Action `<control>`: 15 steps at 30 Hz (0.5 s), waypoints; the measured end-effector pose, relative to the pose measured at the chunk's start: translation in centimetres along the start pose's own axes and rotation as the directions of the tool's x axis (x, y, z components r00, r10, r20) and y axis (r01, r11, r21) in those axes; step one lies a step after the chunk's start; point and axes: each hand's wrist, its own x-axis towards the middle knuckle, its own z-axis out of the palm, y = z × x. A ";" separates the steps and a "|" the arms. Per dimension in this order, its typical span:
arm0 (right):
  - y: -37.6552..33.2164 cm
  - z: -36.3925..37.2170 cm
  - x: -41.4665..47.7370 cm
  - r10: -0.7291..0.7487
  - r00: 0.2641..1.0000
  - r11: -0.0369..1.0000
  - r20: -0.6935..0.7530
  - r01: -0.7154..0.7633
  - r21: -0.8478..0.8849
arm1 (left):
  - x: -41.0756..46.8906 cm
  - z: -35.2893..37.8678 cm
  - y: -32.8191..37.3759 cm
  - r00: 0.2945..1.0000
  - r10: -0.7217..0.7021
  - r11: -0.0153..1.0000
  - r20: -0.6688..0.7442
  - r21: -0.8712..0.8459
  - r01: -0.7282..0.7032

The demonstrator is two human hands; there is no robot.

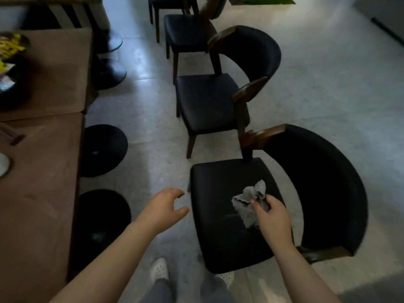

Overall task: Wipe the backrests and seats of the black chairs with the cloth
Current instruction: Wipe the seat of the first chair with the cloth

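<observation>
A row of black chairs with dark wooden frames runs away from me. The nearest chair has its seat (220, 237) right below me and its curved backrest (323, 189) to the right. My right hand (272, 217) grips a crumpled grey cloth (248, 202) over the middle of that seat. My left hand (166, 206) hovers just off the seat's left edge, fingers loosely curled, holding nothing. A second black chair (209, 101) stands behind, and a third chair (185, 31) farther back.
Brown tables (43, 149) line the left side, with round black pedestal bases (102, 149) on the pale floor beside them. Yellow-green packets (11, 47) and a white dish (3, 165) lie on the tables. My white shoes (159, 270) show below. Open floor spreads to the right.
</observation>
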 end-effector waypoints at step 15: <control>-9.1 8.6 -1.1 -0.030 0.999 0.997 0.042 0.033 -0.076 | 0.3 -7.7 -10.3 1.000 0.013 0.998 -0.014 -0.059 -0.014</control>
